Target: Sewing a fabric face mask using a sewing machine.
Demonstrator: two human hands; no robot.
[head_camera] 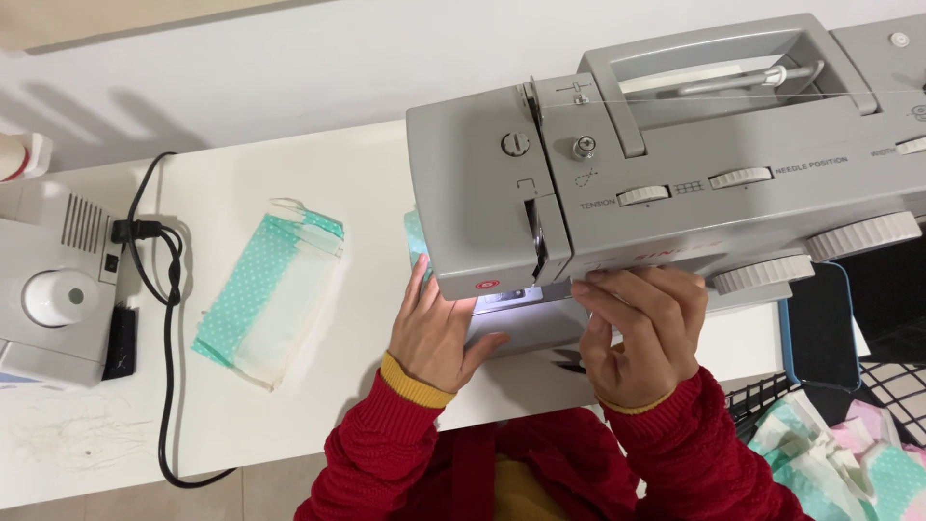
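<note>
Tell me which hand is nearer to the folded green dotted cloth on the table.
Left. The left hand lies flat by the sewing machine, just right of the folded cloth without touching it. The right hand is farther right, under the machine's front.

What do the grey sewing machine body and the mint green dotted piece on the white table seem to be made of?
Grey sewing machine body: probably moulded plastic, matte, with smooth rounded edges and a moulded handle. Mint green dotted piece: woven fabric, apparently cotton, with loose threads at its edges and a paler, sheer-looking layer on top.
</note>
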